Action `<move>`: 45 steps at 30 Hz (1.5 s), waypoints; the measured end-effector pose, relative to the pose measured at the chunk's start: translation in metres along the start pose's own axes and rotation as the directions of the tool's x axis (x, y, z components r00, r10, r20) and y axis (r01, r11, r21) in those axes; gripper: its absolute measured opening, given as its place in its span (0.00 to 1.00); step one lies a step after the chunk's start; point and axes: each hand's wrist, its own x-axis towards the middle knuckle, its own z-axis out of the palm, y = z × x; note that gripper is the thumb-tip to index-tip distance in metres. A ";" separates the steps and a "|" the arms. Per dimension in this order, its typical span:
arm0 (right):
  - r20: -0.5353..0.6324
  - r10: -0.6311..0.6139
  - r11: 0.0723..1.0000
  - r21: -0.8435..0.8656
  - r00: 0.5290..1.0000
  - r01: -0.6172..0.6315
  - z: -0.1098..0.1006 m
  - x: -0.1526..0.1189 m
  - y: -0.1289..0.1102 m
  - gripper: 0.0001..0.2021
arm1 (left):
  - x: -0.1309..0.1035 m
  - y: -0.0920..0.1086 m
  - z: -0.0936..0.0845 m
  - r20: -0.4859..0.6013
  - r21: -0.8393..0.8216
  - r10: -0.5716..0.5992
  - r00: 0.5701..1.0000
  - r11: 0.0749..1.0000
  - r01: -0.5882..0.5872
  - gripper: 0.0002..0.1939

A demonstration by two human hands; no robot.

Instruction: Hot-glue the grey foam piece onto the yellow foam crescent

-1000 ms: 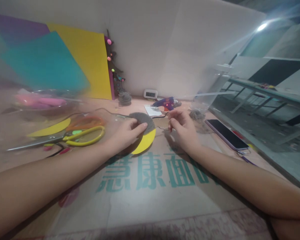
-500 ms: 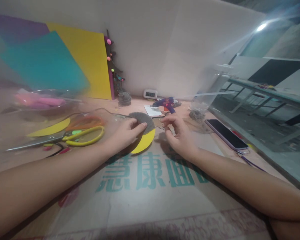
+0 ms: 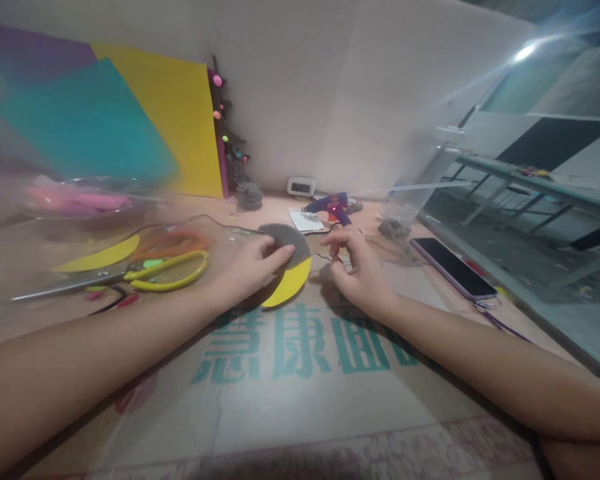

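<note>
Across the head view, saw a pinkish table (image 3: 273,210) under a printed sheet (image 3: 260,417), against a white wall (image 3: 300,100), with a second table (image 3: 510,175) beyond at right. Noticed yellow-handled scissors (image 3: 133,274) near the left forearm, a glue gun (image 3: 330,205) and clock (image 3: 301,187) behind, a phone (image 3: 454,268) at right. At center, gripped a gray-and-yellow disc (image 3: 298,265) with the left hand (image 3: 257,265); had the right hand (image 3: 357,267) half-curled near gray yarn (image 3: 322,257), could not tell if pinching.
</note>
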 end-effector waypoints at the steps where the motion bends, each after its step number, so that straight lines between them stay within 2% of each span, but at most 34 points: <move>1: 0.001 -0.002 1.000 0.003 1.000 0.002 0.000 0.000 0.000 0.21 | 0.000 0.000 0.000 0.002 0.001 -0.004 1.000 1.000 0.004 0.19; 15: 0.014 -0.005 0.999 -0.037 1.000 0.006 0.000 0.001 -0.001 0.18 | 0.001 -0.004 -0.001 0.015 0.001 0.024 1.000 1.000 -0.024 0.20; 19: 0.024 0.021 0.999 -0.032 0.999 -0.020 -0.001 0.000 -0.006 0.10 | 0.001 -0.003 0.000 0.001 0.016 0.051 0.999 0.999 -0.051 0.20; 22: 0.090 0.125 0.992 0.010 0.988 -0.127 -0.002 -0.001 -0.009 0.01 | 0.000 0.001 -0.001 -0.022 0.018 0.024 0.999 1.000 -0.023 0.20; 26: 0.259 0.193 0.980 0.005 0.946 -0.201 -0.002 0.000 -0.011 0.13 | -0.002 0.008 -0.004 -0.096 0.037 -0.033 0.995 0.999 0.037 0.19; 29: 0.336 0.226 0.972 -0.017 0.914 -0.234 0.001 0.001 -0.010 0.14 | -0.003 0.011 -0.005 -0.117 0.057 -0.014 0.993 0.998 0.020 0.18; 32: 0.405 0.310 0.935 0.035 0.860 -0.354 0.004 0.002 -0.011 0.13 | -0.004 0.010 -0.005 -0.080 0.039 0.039 0.996 0.999 -0.036 0.17; 37: 0.462 0.474 0.753 0.229 0.750 -0.617 0.006 0.005 -0.017 0.12 | -0.004 0.005 -0.003 -0.013 0.109 0.086 0.996 0.991 -0.084 0.21; 41: 0.468 0.524 0.704 0.233 0.712 -0.671 0.006 0.005 -0.018 0.12 | -0.006 0.005 -0.002 0.055 0.146 0.095 0.994 0.984 -0.102 0.23; 45: 0.472 0.559 0.675 0.220 0.682 -0.705 0.005 0.005 -0.017 0.11 | -0.008 0.006 -0.001 0.133 0.076 0.127 0.983 0.988 -0.138 0.21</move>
